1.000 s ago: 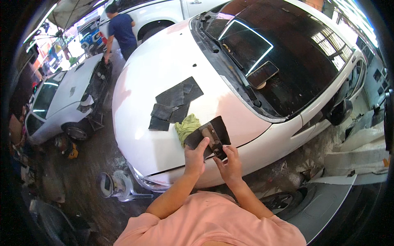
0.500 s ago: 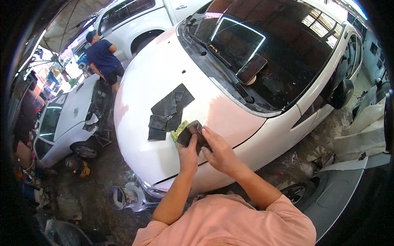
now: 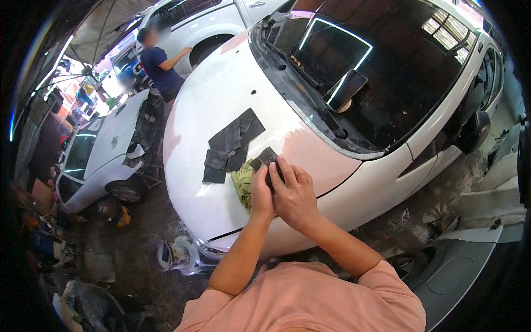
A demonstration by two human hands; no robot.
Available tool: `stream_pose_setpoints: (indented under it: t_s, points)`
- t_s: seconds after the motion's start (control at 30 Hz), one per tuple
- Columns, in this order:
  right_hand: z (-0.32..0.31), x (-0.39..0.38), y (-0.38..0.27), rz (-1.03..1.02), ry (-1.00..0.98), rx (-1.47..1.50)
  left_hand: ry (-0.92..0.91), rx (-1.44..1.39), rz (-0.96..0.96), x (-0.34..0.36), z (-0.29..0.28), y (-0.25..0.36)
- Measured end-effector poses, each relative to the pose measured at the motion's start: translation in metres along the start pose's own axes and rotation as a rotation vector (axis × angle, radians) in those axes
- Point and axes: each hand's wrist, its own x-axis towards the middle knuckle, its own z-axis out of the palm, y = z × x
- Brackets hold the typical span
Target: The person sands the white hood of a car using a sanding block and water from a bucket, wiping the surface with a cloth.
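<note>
My left hand [image 3: 261,191] and my right hand [image 3: 290,196] are closed together on a small block wrapped in a dark sanding sheet [image 3: 264,156], above the hood's near part. My right fingers lie over its top and side, partly hiding it. A crumpled green cloth [image 3: 242,182] lies just left of my hands on the white car hood [image 3: 206,94], which has pale pink patches. Several dark rectangular sheets [image 3: 227,144] lie overlapping farther up the hood. A phone [image 3: 345,88] rests on the windshield beside the wiper.
A co-worker in a navy shirt [image 3: 157,66] stands by another white vehicle [image 3: 246,15] behind. A partly stripped white car [image 3: 110,149] is at left. A metal bucket [image 3: 166,255] is by the bumper; grey panels [image 3: 470,265] lean at right.
The dark sheet has folded around the block, and my right hand has moved up over it. The co-worker has turned and now has an arm raised toward the vehicle behind.
</note>
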Motion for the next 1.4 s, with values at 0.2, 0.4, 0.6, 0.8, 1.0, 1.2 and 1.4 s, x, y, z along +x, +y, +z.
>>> stream_pose_setpoints:
  t_s: [0.2, 0.4, 0.6, 0.8, 1.0, 1.2, 1.4]
  points:
    - [0.002, -0.001, -0.011, -0.006, 0.006, -0.02, -0.12, -0.196, -0.032, -0.029, 0.013, 0.027]
    - [0.013, -0.001, -0.041, -0.155, -0.015, 0.1, -0.026, -0.156, -0.021, -0.028, -0.017, 0.052]
    - [0.017, 0.015, -0.043, 0.029, 0.003, 0.527, -0.248, -0.185, 0.202, -0.019, -0.115, 0.112]
    - [0.088, 0.047, -0.05, -0.199, -0.376, 0.08, -0.263, -0.21, 0.186, -0.011, -0.161, 0.131]
    - [0.114, 0.045, -0.051, -0.331, -0.748, -0.14, -0.081, -0.14, 0.175, -0.004, -0.193, 0.123]
    - [0.091, 0.034, -0.003, -0.473, -0.701, -0.052, 0.195, -0.026, 0.202, -0.02, -0.186, 0.12]
    - [0.081, 0.061, 0.036, -0.341, -0.65, 0.339, 0.329, 0.616, 0.336, -0.034, -0.151, 0.083]
